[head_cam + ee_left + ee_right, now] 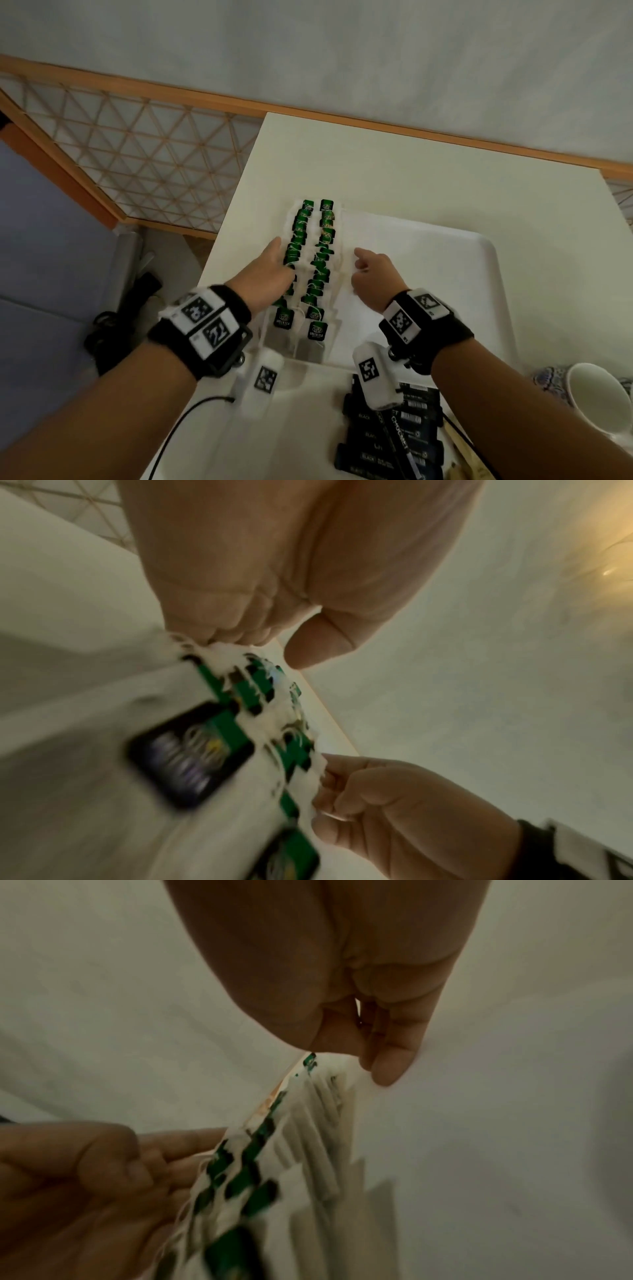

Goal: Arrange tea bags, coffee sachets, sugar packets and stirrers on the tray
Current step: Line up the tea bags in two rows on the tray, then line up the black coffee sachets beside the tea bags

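Two long rows of green-tagged tea bags (323, 240) lie along the left side of the white tray (493, 260). My left hand (270, 270) lies on the left row, fingers curled into the bags (267, 704) and thumb sticking free. My right hand (371, 274) is at the right row's outer edge, its curled fingers (329, 785) gripping the bags' white edges (318, 1123). Black coffee sachets (394, 435) are piled on the table in front of the tray. Wooden stirrers (462, 445) lie just to their right. No sugar packets show.
A white cup (596, 401) and a blue patterned dish (548, 377) stand at the table's right. The tray's right half (428, 274) is bare. Left of the table are a lattice screen (137, 154) and dark cables (113, 325) on the floor.
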`<state>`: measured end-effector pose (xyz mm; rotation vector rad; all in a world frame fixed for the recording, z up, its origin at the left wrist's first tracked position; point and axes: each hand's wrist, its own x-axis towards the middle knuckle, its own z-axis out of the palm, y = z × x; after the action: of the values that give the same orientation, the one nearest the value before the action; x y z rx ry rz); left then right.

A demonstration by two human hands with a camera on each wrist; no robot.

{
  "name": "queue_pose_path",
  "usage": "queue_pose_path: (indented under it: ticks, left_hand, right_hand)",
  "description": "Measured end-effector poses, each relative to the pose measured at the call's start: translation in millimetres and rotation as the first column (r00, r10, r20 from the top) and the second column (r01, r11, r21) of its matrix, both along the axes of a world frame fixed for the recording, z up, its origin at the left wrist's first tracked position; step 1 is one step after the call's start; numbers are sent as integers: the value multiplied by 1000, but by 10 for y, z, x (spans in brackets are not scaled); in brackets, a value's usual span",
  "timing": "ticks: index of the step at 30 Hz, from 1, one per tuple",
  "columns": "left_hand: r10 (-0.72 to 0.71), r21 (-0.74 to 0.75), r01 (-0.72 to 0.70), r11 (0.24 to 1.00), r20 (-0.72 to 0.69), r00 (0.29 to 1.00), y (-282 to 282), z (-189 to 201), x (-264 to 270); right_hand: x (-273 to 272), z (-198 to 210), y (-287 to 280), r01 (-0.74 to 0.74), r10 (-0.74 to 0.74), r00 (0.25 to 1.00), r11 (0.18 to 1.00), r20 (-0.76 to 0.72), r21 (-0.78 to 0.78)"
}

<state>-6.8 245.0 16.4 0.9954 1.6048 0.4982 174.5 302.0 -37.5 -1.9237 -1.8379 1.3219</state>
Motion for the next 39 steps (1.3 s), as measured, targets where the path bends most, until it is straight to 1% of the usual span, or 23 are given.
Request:
queue_pose_path:
  ticks: [3,8,10,13,16,18,19,20,22,24,27,29,33,35,37,39]
  left_hand:
    - [49,0,-49,999,-28,998,-316,-15,21]
    - [144,33,-142,989,-75,987,-541,-15,39]
    - [136,38,-134,990,-58,989,-584,-27,55]
    - [103,49,-100,994,-59,993,-627,-47,122]
    - [135,71,-130,989,-67,989,-668,-56,115]
    - [158,96,-149,984,-92,983,-748,-50,55]
    - [157,132,-141,981,-119,981,-815,-36,26]
    - [145,183,-116,976,-151,978,-897,-21,3]
    - [86,295,-14,955,-232,969,-1110,4,-4]
    - [-39,344,161,925,-335,941,-1365,-3,30]
    - [-285,282,438,854,-451,846,-1733,-64,181]
    - [-397,236,551,800,-481,782,-1943,-111,352]
    - [-537,202,722,662,-544,645,-2255,-196,741]
    - [-577,181,776,605,-572,583,-2339,-229,910]
    - [-583,173,796,580,-594,554,-2375,-256,1051]
    - [-562,181,793,582,-615,553,-2378,-279,1170]
  right_hand:
    - [22,20,-247,-16,15,999,1000,-32,-23]
    - [2,123,-617,-67,67,998,997,11,-47]
    - [-19,162,-713,-88,89,996,995,21,-52]
    - [-111,160,-831,-114,114,993,993,25,-19]
    - [-153,177,-904,-124,124,992,992,12,0]
    - [-66,256,-939,-98,99,995,995,20,-12]
    - [18,303,-958,-75,75,997,997,18,8]
    - [124,356,-979,-57,57,998,998,2,35]
    - [383,465,-1041,-9,15,999,994,-51,113]
    - [673,582,-1162,-3,11,999,984,-45,176]
    - [1055,679,-1450,-96,86,995,971,53,220]
    - [1205,675,-1679,-181,158,979,962,127,206]
    - [1386,606,-2128,-301,252,935,937,248,180]
    - [1448,570,-2339,-357,309,902,926,302,120]
    - [1488,530,-2526,-427,382,856,902,349,60]
    - [1507,517,-2678,-489,445,811,872,380,21]
